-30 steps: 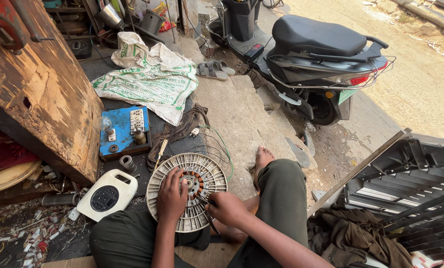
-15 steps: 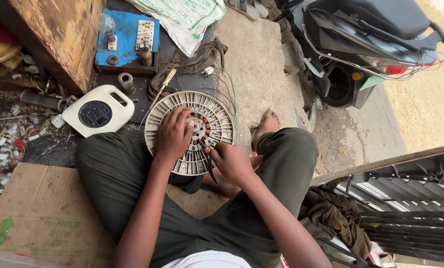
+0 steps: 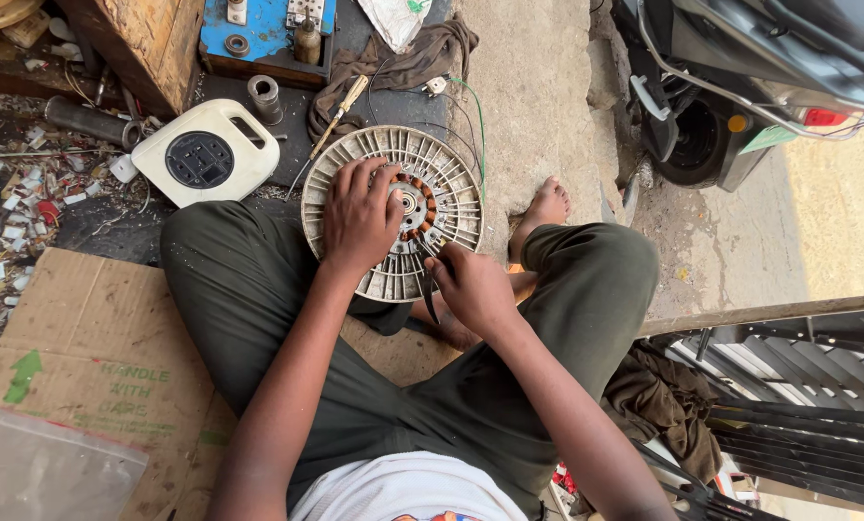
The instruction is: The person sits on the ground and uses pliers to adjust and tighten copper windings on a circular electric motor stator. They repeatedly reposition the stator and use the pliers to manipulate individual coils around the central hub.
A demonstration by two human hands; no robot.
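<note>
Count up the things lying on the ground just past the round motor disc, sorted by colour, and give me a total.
White: 1, the cable reel case
Blue: 1, the flat box
Brown: 1, the crumpled rag
Grey metal: 2, the small cylinder and the dark pipe
Total: 5

The view has tilted down, so the scooter [image 3: 770, 87] now sits cropped at the top. The cardboard sheet [image 3: 94, 386] has come into sight.
</note>
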